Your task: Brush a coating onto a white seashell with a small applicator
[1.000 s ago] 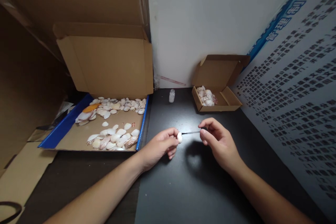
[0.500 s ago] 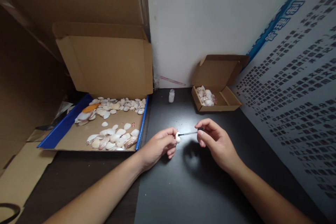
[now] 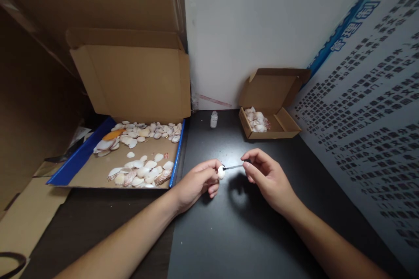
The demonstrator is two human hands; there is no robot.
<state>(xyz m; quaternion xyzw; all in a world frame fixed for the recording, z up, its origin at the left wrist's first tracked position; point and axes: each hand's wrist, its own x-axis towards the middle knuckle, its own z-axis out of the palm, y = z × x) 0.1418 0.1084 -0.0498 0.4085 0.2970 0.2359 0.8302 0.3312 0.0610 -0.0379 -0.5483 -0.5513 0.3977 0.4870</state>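
The person's left hand [image 3: 194, 185] holds a small white shell [image 3: 221, 174] at the very tips of its fingers — thumb and forefinger pinched together on the shell's left edge, so that most of its pale face sticks out beyond them toward the right hand [image 3: 271, 183]. The other left fingers curl loosely below, beneath the shell. The right thumb and forefinger are closed on the near end of a thin dark brush [image 3: 234, 167], which reaches across the gap between the hands; its black tip meets the upper part of the shell, though whether it presses or merely grazes the surface cannot be told. The right fingers themselves stay well apart from the shell. Both hands hang above the dark bench [image 3: 209, 239], with a shadow [image 3: 240, 194] cast under the right one. Behind them stands a small clear bottle [image 3: 214, 120], upright — near the wall [image 3: 216, 52]. To the left is a blue-sided box [image 3: 94, 168] of many shells [image 3: 144, 172]; to the right, behind the right hand, a smaller carton [image 3: 278, 133] holds a heap of shells too.
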